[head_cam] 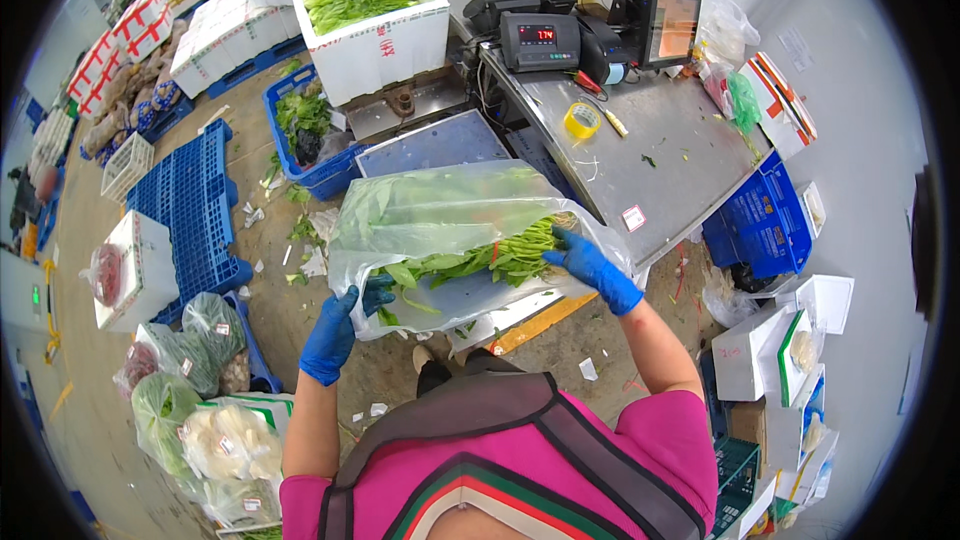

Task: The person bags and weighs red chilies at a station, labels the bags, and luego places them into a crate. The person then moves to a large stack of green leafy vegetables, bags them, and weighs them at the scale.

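A large clear plastic bag lies before me over a low platform, with bunches of leafy green vegetables in it, tied with a red band. My left hand, in a blue glove, grips the bag's edge at its lower left; some fingers are behind the film. My right hand, also blue-gloved, is at the bag's right side, its fingers against the stem ends of the greens. Whether it grips them is unclear. Beyond the bag is the blue-grey scale platform, its front part covered.
A steel table at right bears a lit scale display, a monitor and yellow tape. A foam box of greens stands ahead, beside a blue crate. Scraps litter the floor; bagged produce is at lower left.
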Demonstrator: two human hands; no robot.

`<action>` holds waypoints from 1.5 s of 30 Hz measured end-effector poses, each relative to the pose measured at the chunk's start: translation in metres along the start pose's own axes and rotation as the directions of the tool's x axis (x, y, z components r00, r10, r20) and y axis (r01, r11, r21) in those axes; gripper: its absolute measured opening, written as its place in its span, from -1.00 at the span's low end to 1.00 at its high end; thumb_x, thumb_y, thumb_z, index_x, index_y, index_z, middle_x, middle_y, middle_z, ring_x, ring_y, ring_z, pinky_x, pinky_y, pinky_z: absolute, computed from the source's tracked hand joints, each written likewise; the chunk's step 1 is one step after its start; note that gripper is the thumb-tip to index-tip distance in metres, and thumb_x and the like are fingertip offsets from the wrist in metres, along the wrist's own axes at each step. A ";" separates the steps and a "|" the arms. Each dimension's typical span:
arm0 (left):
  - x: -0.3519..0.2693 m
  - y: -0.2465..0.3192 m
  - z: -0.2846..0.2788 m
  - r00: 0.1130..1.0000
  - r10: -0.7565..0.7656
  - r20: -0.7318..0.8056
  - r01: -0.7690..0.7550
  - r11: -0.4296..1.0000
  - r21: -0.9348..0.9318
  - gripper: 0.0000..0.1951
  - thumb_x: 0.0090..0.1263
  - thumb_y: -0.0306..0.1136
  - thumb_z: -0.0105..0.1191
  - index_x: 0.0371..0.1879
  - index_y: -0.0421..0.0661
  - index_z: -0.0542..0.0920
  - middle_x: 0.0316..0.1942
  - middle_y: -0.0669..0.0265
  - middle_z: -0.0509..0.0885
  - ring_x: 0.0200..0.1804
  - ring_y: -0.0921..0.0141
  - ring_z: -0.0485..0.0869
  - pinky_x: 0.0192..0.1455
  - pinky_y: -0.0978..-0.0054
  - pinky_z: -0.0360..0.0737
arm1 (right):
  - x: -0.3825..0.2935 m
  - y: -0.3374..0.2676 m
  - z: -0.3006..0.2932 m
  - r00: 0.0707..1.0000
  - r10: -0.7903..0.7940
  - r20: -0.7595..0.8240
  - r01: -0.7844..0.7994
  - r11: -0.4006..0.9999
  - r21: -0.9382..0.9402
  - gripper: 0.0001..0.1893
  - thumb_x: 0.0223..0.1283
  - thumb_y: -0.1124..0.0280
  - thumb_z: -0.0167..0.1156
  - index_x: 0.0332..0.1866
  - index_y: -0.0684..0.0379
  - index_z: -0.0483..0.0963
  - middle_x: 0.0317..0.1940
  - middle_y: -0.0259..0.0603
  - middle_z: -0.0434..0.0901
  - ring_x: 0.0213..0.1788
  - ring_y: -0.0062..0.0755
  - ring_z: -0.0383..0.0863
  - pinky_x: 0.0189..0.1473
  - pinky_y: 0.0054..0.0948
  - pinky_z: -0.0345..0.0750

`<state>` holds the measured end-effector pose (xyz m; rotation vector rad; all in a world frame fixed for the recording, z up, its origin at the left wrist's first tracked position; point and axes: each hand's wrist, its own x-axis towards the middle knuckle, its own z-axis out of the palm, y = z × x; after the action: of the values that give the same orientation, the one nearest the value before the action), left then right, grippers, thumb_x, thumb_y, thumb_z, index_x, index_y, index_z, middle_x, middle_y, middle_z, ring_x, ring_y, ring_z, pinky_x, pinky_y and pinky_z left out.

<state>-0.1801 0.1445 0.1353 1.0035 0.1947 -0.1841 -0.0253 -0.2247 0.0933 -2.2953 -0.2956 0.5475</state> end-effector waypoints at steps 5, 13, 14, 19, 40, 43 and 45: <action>-0.036 -0.018 0.011 0.951 0.075 -0.299 0.041 0.930 0.364 -0.58 0.31 -0.17 -0.18 -0.02 -0.27 0.40 -0.07 0.24 0.50 -0.01 0.45 0.43 0.09 0.54 0.26 | -0.053 -0.019 0.059 0.926 -0.315 0.208 0.317 0.948 0.028 -0.51 -0.01 0.22 0.17 0.05 0.18 0.32 -0.14 -0.07 0.51 -0.18 -0.25 0.54 -0.11 -0.41 0.45; -0.238 -0.121 0.043 0.568 0.304 -0.765 -0.005 0.930 0.367 -0.63 0.28 -0.35 -0.07 0.04 -0.24 0.36 -0.05 0.24 0.47 -0.01 0.46 0.42 0.08 0.56 0.30 | -0.149 -0.107 0.233 0.282 -0.555 0.782 0.620 0.728 0.293 -0.66 0.06 0.04 0.01 -0.23 0.05 0.50 -0.32 -0.11 0.54 -0.30 -0.11 0.53 -0.29 -0.26 0.45; -0.279 -0.147 0.051 0.565 0.237 -0.790 0.033 0.950 0.309 -0.62 0.28 -0.30 -0.10 0.04 -0.23 0.37 -0.05 0.24 0.48 0.00 0.45 0.42 0.09 0.54 0.28 | -0.168 -0.112 0.252 0.155 -0.552 0.819 0.658 0.676 0.331 -0.66 0.06 0.04 0.01 -0.23 0.05 0.50 -0.32 -0.11 0.54 -0.30 -0.11 0.53 -0.29 -0.26 0.45; -0.422 -0.280 0.099 0.234 0.290 -0.928 0.407 0.838 0.364 -0.42 0.19 -0.02 -0.03 0.05 -0.26 0.33 0.02 0.08 0.42 0.03 0.25 0.44 0.07 0.38 0.35 | -0.238 -0.132 0.308 0.074 -0.382 0.921 0.836 0.527 0.151 -0.60 0.04 -0.03 0.02 -0.40 0.11 0.55 -0.51 -0.12 0.55 -0.45 -0.22 0.55 -0.39 -0.32 0.44; -0.774 -0.539 0.267 -0.829 -0.231 -0.509 -0.023 0.924 -0.381 -0.39 0.00 -0.02 0.13 -0.05 -0.22 0.40 -0.11 -0.04 0.46 -0.11 0.06 0.46 -0.09 0.25 0.41 | -0.843 -0.387 0.696 -0.778 -0.625 0.057 0.365 -0.377 0.851 -0.51 -0.20 0.33 0.27 -0.06 0.15 0.36 -0.12 -0.07 0.43 -0.04 -0.07 0.39 0.00 -0.26 0.33; -0.799 -0.548 0.234 -0.782 -0.261 -0.567 -0.050 0.932 -0.360 -0.39 0.00 -0.03 0.13 -0.03 -0.21 0.39 -0.11 -0.03 0.46 -0.10 0.07 0.46 -0.08 0.26 0.41 | -0.939 -0.438 0.751 -0.789 -0.615 0.012 0.440 -0.550 0.710 -0.30 -0.30 0.21 0.30 0.06 0.24 0.26 0.01 0.00 0.33 0.07 -0.04 0.28 0.07 -0.24 0.24; -0.844 -0.543 0.201 -0.774 -0.205 -0.599 0.009 0.942 -0.334 -0.39 0.00 -0.04 0.14 -0.02 -0.21 0.38 -0.11 -0.03 0.46 -0.09 0.07 0.46 -0.07 0.27 0.41 | -0.988 -0.474 0.787 -0.778 -0.628 -0.002 0.469 -0.583 0.663 -0.26 -0.31 0.20 0.31 0.10 0.25 0.22 0.04 0.02 0.29 0.11 -0.04 0.24 0.10 -0.24 0.21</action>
<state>-1.1119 -0.2578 0.0045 0.4995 2.5492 0.7793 -1.2881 0.2305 0.2298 -0.1574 -2.3698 0.1314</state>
